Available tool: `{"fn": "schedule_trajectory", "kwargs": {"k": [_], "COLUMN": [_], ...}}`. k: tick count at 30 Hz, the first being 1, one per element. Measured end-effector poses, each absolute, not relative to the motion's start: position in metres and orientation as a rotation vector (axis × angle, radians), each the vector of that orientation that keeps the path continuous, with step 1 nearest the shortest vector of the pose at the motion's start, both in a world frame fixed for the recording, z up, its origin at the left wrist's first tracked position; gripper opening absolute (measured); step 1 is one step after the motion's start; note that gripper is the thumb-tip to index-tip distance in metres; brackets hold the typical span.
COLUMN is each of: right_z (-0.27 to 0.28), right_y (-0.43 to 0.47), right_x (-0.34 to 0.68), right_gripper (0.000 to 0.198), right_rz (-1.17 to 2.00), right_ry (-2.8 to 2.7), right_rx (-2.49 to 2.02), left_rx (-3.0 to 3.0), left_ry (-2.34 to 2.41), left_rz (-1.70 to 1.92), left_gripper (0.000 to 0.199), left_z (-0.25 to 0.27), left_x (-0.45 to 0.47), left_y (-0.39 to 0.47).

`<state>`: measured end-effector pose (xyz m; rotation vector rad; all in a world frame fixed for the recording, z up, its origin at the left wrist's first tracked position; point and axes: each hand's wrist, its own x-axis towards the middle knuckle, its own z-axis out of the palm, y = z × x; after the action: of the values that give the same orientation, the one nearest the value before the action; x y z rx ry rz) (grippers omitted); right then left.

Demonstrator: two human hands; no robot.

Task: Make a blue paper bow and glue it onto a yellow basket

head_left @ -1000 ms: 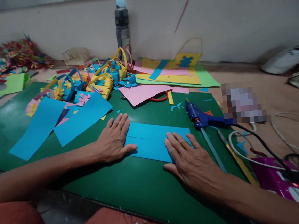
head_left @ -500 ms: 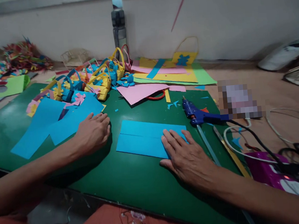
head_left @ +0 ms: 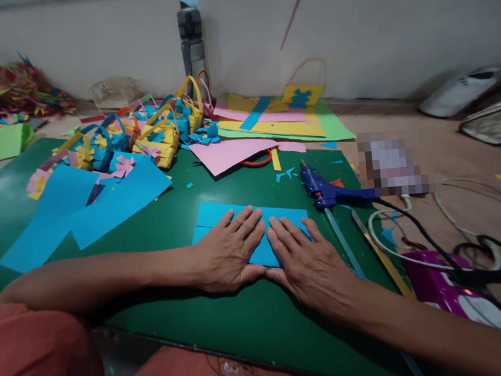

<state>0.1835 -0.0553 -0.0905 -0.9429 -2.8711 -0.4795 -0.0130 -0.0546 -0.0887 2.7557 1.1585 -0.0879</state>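
Observation:
On the green board lies a folded rectangle of blue paper, with a fold edge running along its length. My left hand rests flat across its middle, fingers stretched out. Flat on the right part of the paper is my right hand, its fingers extended too. The two thumbs nearly meet at the paper's near edge. Both palms hide much of the sheet. Further left lie two loose blue paper pieces, one overlapping the other.
Small paper baskets crowd the back left. Pink paper partly covers red-handled scissors. A blue glue gun with a glue stick lies at right, beside a cutter-like blade and a purple power strip with cables.
My left hand has moved right, from beside the loose blue pieces onto the folded blue paper. My right hand has stayed on it. The view has shifted slightly.

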Motion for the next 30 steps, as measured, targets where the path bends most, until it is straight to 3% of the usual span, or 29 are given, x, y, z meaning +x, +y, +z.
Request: {"fn": "schedule_trajectory", "kwargs": {"k": [5,10,19,24,30], "right_z": [-0.060,-0.029,-0.040,-0.048,-0.056], "right_y": [-0.047,-0.033,-0.022,-0.015,-0.005], "right_x": [0.196,0.216,0.216,0.210,0.206], "right_gripper": [0.038,0.025,0.008,0.013,0.034], "right_rz": [-0.035,0.468,1.192,1.271,1.098], "right_ry": [-2.910,-2.545,-2.078,-2.047,-2.372], "right_rx": [-1.099,-1.488,-1.743,-1.819,-1.769], "left_rx": [2.738,2.745,2.769,2.746,2.724], "left_ry": [1.148,1.151,1.155,1.138,1.138], "left_rz": [-0.123,-0.124,-0.083,-0.099,-0.095], "left_gripper": [0.069,0.065,0.066,0.070,0.071], "left_z": [-0.091,-0.094,-0.097,-0.092,-0.090], "left_x": [-0.014,-0.015,-0.016,-0.015,-0.015], "left_y": [-0.056,-0.057,-0.056,-0.055,-0.053]}}
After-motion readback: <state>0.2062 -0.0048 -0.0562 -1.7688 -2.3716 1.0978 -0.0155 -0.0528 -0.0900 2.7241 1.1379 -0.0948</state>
